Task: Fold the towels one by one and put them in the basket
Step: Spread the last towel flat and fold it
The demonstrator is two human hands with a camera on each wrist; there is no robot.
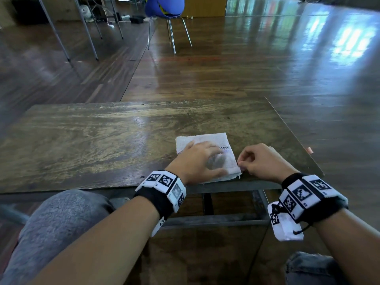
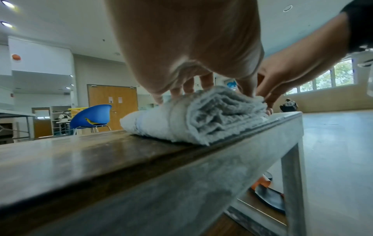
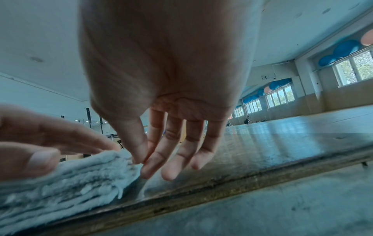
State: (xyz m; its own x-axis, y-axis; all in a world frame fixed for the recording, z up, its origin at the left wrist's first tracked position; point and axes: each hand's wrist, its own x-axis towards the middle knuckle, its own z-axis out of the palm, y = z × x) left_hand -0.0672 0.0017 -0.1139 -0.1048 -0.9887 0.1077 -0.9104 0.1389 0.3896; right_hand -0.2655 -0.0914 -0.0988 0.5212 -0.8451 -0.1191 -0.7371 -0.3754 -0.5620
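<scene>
A white towel (image 1: 201, 138), folded into a thick square of several layers, lies near the front right edge of the wooden table (image 1: 92, 140). My left hand (image 1: 197, 159) rests on top of it with fingers spread and straight, pressing it flat. My right hand (image 1: 259, 159) sits just to its right, fingers curled down. In the right wrist view, that hand's thumb and forefinger (image 3: 139, 158) meet at the near right corner of the towel (image 3: 70, 180) and pinch its top layer. The stacked layers (image 2: 212, 118) show end-on in the left wrist view. No basket shows in any view.
The table's front edge runs just under both wrists, and its right edge is close to my right hand. A blue chair (image 1: 164, 7) and metal table legs (image 1: 61, 38) stand beyond on the wood floor. A dark and orange object (image 2: 268, 196) lies under the table.
</scene>
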